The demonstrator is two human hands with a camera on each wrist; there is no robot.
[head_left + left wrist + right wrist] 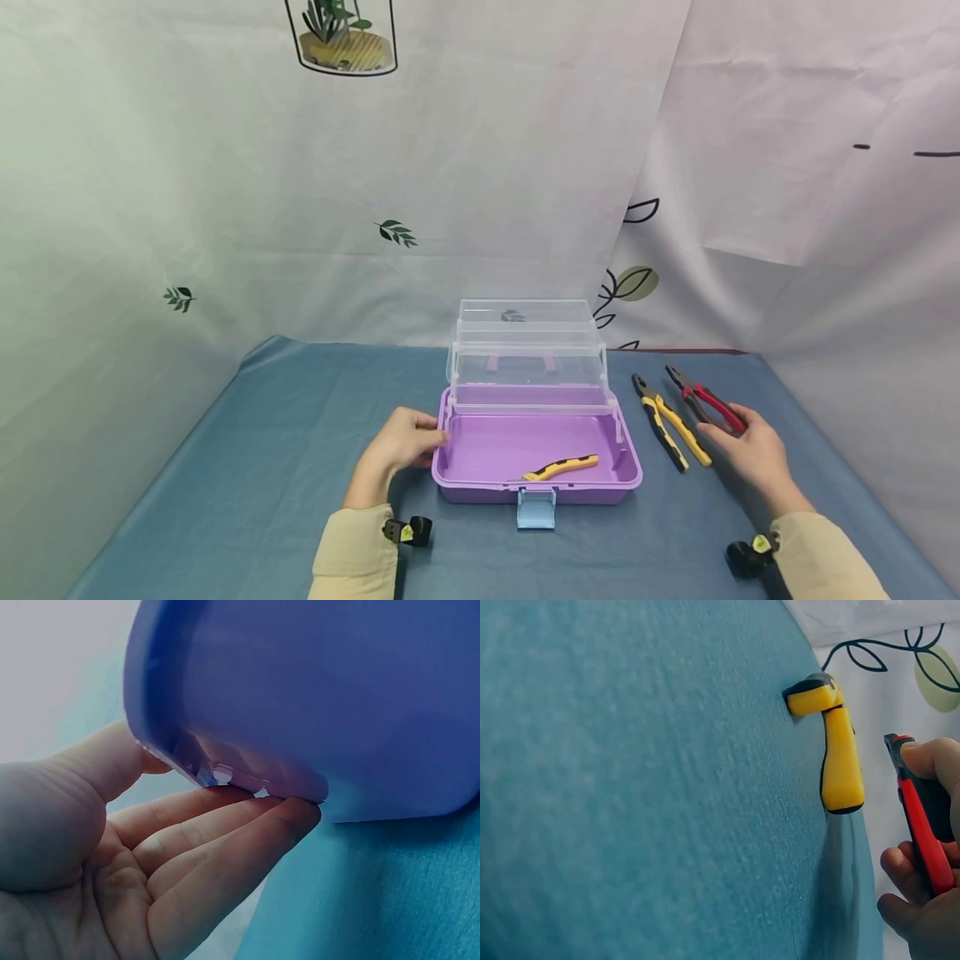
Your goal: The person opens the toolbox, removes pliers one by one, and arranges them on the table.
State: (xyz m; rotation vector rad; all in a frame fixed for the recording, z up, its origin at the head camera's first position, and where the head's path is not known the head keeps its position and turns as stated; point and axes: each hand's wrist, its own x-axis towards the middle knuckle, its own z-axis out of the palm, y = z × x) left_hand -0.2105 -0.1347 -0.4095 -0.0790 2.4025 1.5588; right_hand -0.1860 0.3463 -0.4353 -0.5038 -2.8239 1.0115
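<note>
The worktop [247,467] had a blue cloth over it, and pale, wrinkly cloth walls [487,167] with leaf pictures stood behind it and at its sides. At the right, a pair of red and black pliers [718,406] was in the right hand [757,458], with the fingers wrapped round the handles. Its nose pointed to the back and a bit left, so its long line slanted. The yellow and black pliers [682,427] on the worktop, just to the left, slanted nearly the same way, with handles spread apart. The left hand [401,437] gripped the left edge of an open purple plastic box [487,442], which ran longways from left to right. The red pair had a dark metal nose. The box had a clear plastic top part [525,337] raised at the back, a light blue latch [536,510] hanging in front, and a yellow and black tool handle [564,467] lying inside.
</note>
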